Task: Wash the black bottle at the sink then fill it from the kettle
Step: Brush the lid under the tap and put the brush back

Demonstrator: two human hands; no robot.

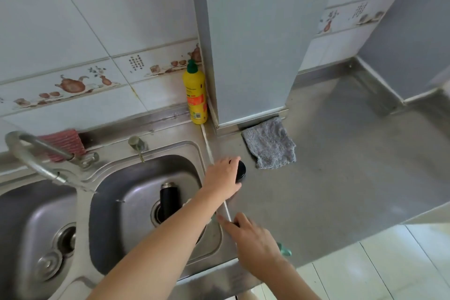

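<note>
Right hand (pixel 253 238) at sink rim (pixel 226 207); left hand (pixel 225 175) on black cap (pixel 241 170).

Bottle (pixel 169 202) in sink (pixel 136 185), cap (pixel 241 172) right on counter (pixel 341 165)

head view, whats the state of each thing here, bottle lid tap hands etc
black bottle: uncapped, standing in the right sink basin
black lid: off the bottle, on the counter under the left hand
left hand: resting on the lid
right hand: on a brush handle at the sink edge
tap: no water visible
yellow soap bottle: upright, capped
grey cloth: lying crumpled on the counter
</note>
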